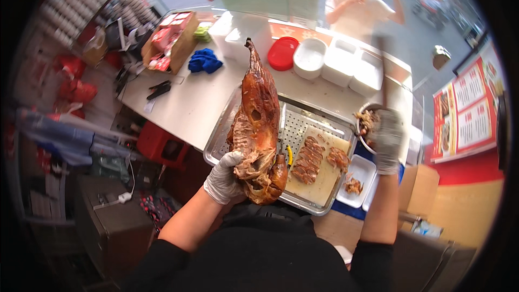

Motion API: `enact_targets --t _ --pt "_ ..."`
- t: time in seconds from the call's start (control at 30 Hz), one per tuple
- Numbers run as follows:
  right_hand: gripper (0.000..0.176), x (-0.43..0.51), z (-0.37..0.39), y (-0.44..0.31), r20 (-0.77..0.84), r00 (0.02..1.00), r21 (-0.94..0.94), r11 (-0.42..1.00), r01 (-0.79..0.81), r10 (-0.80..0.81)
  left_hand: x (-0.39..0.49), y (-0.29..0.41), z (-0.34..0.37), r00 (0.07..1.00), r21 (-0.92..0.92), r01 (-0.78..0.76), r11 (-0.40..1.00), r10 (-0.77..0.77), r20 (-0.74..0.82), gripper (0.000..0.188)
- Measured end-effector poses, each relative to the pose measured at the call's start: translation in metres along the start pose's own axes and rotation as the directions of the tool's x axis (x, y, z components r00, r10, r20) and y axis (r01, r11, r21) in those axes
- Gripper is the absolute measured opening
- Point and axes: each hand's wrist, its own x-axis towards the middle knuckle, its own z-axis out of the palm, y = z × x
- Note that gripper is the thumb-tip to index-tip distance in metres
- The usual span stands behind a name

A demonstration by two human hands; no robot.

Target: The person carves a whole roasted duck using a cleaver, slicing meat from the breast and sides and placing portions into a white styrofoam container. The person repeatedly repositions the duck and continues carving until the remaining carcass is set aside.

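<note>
My left hand (pixel 225 178), in a pale glove, grips the lower end of a roast duck (pixel 259 101). The bird is held up over a steel tray (pixel 215 146), its neck end pointing away from me. Bare meat shows on its left side. My right hand (pixel 390 140), gloved and motion-blurred, is closed on a long dark tool (pixel 383 73), seemingly a cleaver seen edge-on. On the cutting board (pixel 312 196) in the tray lie sliced duck meat (pixel 308 160) and a browned piece (pixel 339 158). Beside the bird shows a yellow-handled tool (pixel 289 156).
A bowl of scraps (pixel 367 125) stands by my right hand, and a white foam tray (pixel 357 198) holds a small piece. White containers (pixel 338 59), a red lid (pixel 282 53), a blue cloth (pixel 204 61) and a cardboard box (pixel 182 48) line the counter. A person (pixel 359 6) stands beyond the glass.
</note>
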Motion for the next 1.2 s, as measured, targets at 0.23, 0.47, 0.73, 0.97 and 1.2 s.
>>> enact_targets --t 0.23,0.47,0.73,0.97,1.2 --pt "0.021 0.003 0.081 -0.160 0.395 0.823 0.182 0.913 0.366 -0.409 0.019 0.013 -0.029 0.974 -0.013 0.153 0.988 -0.148 0.169 0.077" --pt "0.029 -0.016 0.074 -0.159 0.488 0.777 0.099 0.910 0.402 -0.397 0.027 0.032 -0.060 0.956 -0.045 0.184 0.982 -0.168 0.242 0.073" --pt "0.049 0.003 0.082 -0.197 0.419 0.729 0.112 0.828 0.550 -0.541 0.040 0.046 -0.055 0.896 0.082 0.208 0.975 -0.224 0.383 0.078" --pt "0.059 0.000 0.087 -0.210 0.455 0.801 -0.146 0.855 0.497 -0.388 0.057 0.036 -0.062 0.940 -0.139 0.211 0.968 -0.162 0.301 0.063" --pt "0.073 -0.015 0.107 -0.219 0.507 0.836 -0.270 0.960 -0.077 0.209 0.070 0.020 -0.063 0.994 0.043 0.103 0.994 -0.104 0.035 0.034"
